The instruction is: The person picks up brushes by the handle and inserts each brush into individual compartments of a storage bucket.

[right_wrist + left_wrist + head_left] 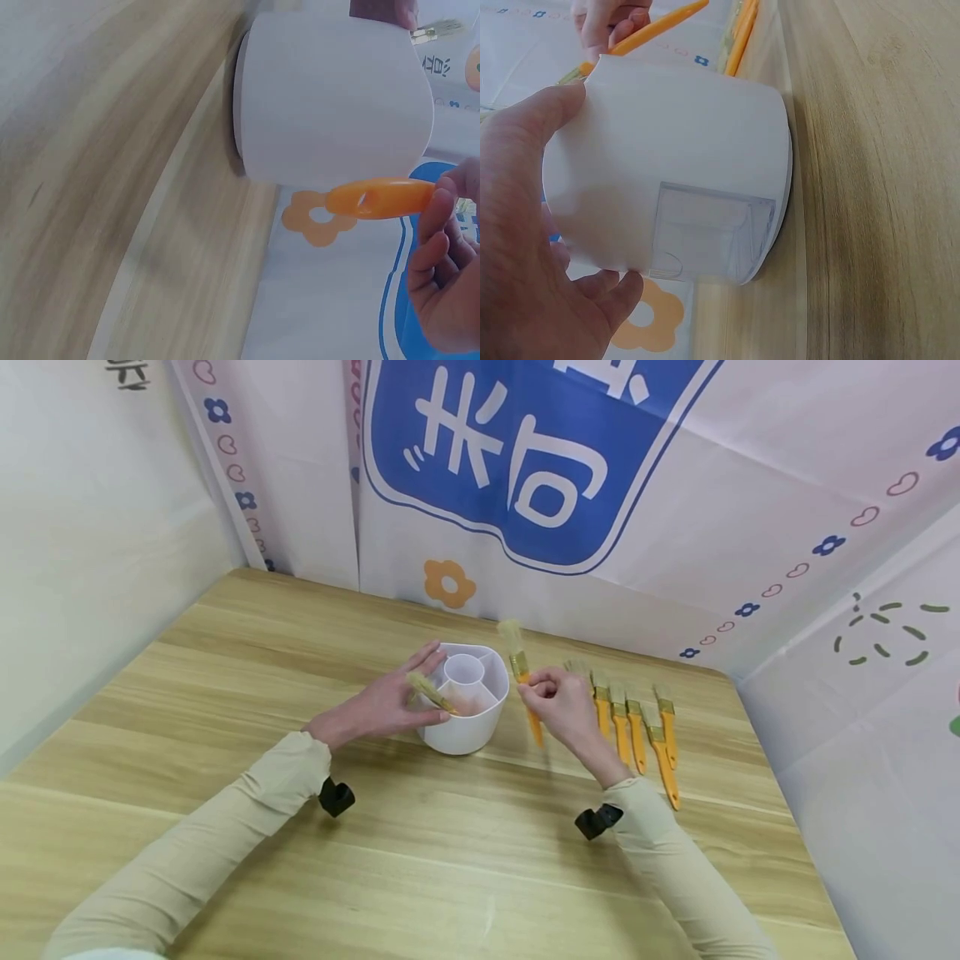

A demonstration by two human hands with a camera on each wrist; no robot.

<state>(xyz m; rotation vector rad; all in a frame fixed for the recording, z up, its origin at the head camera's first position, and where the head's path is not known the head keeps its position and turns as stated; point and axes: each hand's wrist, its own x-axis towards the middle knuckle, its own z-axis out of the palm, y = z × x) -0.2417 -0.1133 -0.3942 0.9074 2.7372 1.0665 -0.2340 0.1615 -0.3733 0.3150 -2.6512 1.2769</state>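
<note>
A white divided pen holder (459, 739) stands on the table, with a round middle tube inside. My left hand (378, 703) grips its left side, fingers behind and thumb at the near rim. In the left wrist view, a clear small drawer (712, 232) shows low in the holder's wall. One paintbrush (427, 689) leans in the holder, bristles up beside my left hand, its lower end hidden. My right hand (566, 703) pinches another paintbrush (533, 724) just right of the holder. Its bristles point up and its orange handle slants down; the right wrist view shows the handle's end hole.
Several more orange-handled paintbrushes (636, 735) lie in a loose row to the right of my right hand. Behind the wooden table (420, 860) hangs a printed white cloth (300, 527), with pale walls at both sides.
</note>
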